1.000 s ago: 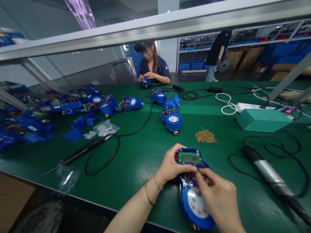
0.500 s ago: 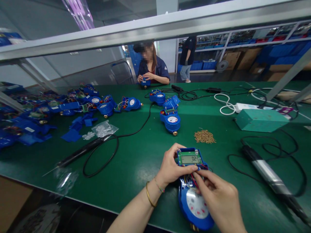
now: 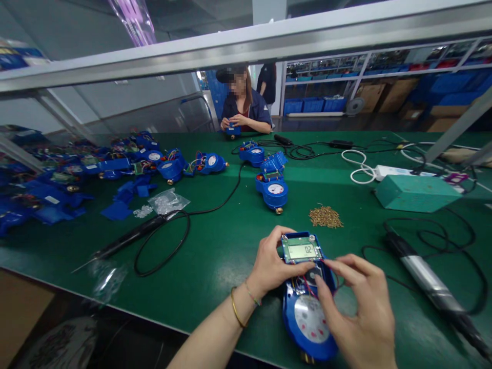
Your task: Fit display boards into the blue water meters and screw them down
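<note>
A blue water meter (image 3: 307,320) with a white dial lies on the green table (image 3: 223,246) at the near edge. A green circuit board with an LCD display (image 3: 302,249) sits over its open top, with red wires beneath it. My left hand (image 3: 271,266) grips the board's left side, thumb on its lower edge. My right hand (image 3: 359,312) rests over the meter's right side, fingers curled and spread around the board's lower right corner and the wires.
A pile of small brass screws (image 3: 325,217) lies beyond the meter. An electric screwdriver (image 3: 426,277) with black cable lies at right, another one (image 3: 126,240) at left. More blue meters (image 3: 273,189) and parts lie across the table. A teal box (image 3: 415,192) stands at right. A co-worker (image 3: 244,105) sits opposite.
My right hand has drawn back from the wires and its fingers have spread apart. The board has tipped flatter onto the meter. A person in the background has walked left.
</note>
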Demonstrator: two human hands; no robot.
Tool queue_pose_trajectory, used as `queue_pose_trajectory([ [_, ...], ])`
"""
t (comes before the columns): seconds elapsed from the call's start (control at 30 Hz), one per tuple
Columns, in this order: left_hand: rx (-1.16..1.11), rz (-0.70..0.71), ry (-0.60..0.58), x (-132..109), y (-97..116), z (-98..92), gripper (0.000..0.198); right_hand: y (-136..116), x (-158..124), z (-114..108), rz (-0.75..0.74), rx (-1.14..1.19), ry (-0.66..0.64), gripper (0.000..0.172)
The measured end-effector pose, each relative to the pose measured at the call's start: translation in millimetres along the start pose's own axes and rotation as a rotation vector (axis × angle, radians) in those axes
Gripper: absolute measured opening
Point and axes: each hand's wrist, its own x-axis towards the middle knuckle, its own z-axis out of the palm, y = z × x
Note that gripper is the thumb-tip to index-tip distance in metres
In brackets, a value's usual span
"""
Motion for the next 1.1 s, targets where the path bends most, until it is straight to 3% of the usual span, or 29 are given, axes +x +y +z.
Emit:
queue_pose_trajectory([
  [0.2,-0.004,0.019,-0.007,0,0,0.5,0.054,14,15,1,-0.114,0.032,-0.181,0.011],
  [0.37,0.032,0.032,-0.012,0,3,0.0,0.056,25,26,0,-0.086,0.193,-0.259,0.008],
  [0.5,0.020,0.022,-0.006,1,3,1.8,0.055,29,27,4,-0.088,0.241,-0.237,0.011],
  [0.6,0.004,0.017,0.002,2,2,2.2,0.054,28,19,4,-0.033,0.197,-0.152,0.010],
  [0.67,0.021,0.022,0.015,2,1,1.1,0.055,27,12,0,0.079,0.151,-0.084,0.012],
  [0.73,0.054,0.033,0.030,1,0,-0.6,0.057,27,7,-7,0.284,0.128,-0.104,0.027],
  [0.8,0.076,0.049,0.039,1,0,-2.1,0.057,28,7,-13,0.555,0.221,-0.265,0.039],
  [0.93,0.084,0.100,0.033,1,2,-3.8,0.056,29,22,-20,0.975,0.681,-0.536,0.052],
  [1.03,0.101,0.145,0.024,2,5,-5.1,0.056,31,40,-21,1.100,0.926,-0.702,0.054],
  [1.1,0.109,0.170,0.011,2,7,-6.1,0.056,35,52,-22,1.102,0.966,-0.802,0.057],
])
